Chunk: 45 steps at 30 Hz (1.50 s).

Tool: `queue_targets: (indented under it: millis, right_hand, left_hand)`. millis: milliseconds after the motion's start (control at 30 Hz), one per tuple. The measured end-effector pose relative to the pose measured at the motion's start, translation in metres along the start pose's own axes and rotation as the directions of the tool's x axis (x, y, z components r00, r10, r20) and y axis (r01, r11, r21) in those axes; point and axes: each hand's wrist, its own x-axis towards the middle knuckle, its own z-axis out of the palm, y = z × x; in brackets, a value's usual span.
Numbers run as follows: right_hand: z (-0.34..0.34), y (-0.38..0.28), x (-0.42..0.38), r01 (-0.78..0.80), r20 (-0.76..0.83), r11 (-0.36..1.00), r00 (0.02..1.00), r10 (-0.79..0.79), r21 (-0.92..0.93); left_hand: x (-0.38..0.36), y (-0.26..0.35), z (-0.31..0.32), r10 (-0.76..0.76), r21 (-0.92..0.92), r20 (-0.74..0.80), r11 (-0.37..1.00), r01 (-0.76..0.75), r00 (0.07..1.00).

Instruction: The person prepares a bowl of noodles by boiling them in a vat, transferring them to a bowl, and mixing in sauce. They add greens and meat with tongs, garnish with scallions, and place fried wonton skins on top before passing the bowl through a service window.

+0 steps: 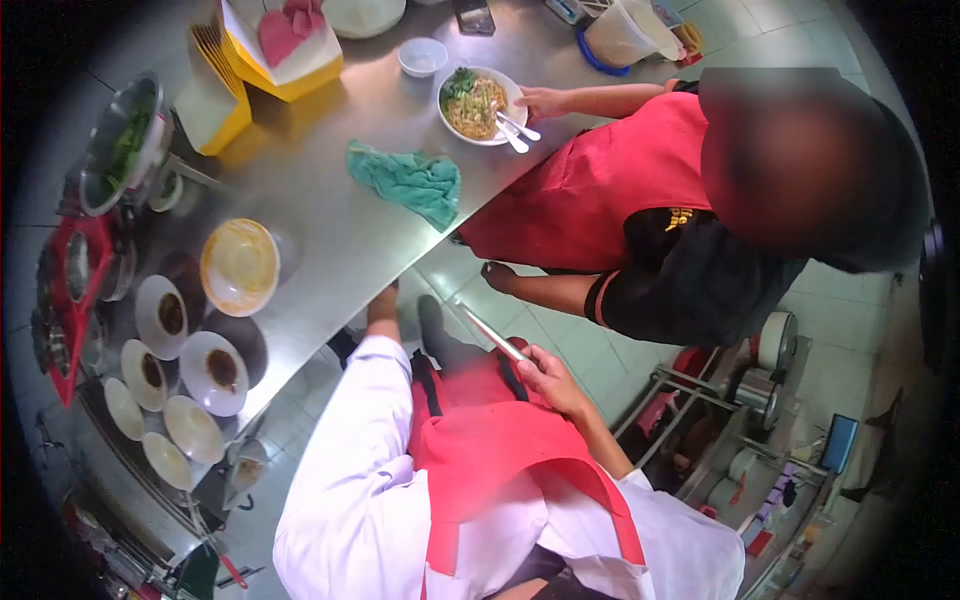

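Note:
My left hand (382, 302), in a white sleeve, rests against the edge of the steel counter (330, 230); its fingers are hidden. My right hand (549, 380) is in front of my red apron (500, 450) and grips a thin, flat, light-coloured strip (490, 334) that points up and to the left. I cannot tell what the strip is. Across from me stands another person in a red apron (600, 180). One of their hands (541, 101) touches a white bowl of noodles and greens (476, 105) with a white spoon (514, 130) on its rim. Their other hand (497, 276) hangs low.
A green cloth (408, 181) lies near the counter edge. There is also a small white bowl (422, 57), yellow boxes (285, 55), a yellow-stained bowl (240, 266), several white bowls with dark sauce (185, 372), a metal pot of greens (124, 146) and a red tray (76, 290). Shelving (740, 420) stands on the tiled floor.

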Motion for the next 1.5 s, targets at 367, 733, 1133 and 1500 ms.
queue_targets:
  millis: [367,733,1133,1500]
  right_hand:
    - [-0.031,0.044,0.0,-0.111,-0.06,0.977,0.993,0.102,-0.182]
    - [0.006,0.01,0.082,0.138,-0.106,0.719,0.953,-0.284,-0.681]
    - [0.045,0.019,0.112,0.195,0.023,0.686,0.968,-0.251,-0.701]
    - [0.067,0.047,0.144,0.297,0.079,0.692,0.941,-0.329,-0.658]
  left_hand:
    - [0.017,0.02,0.043,-0.212,-0.529,-0.122,0.84,0.117,0.97]
    - [-0.106,0.094,-0.003,-0.805,-0.877,0.261,0.034,0.48,0.534]
    - [-0.171,0.099,-0.042,-0.788,-0.855,0.331,-0.018,0.518,0.519]
    - [-0.156,0.128,-0.036,-0.834,-0.842,0.303,-0.008,0.539,0.462]
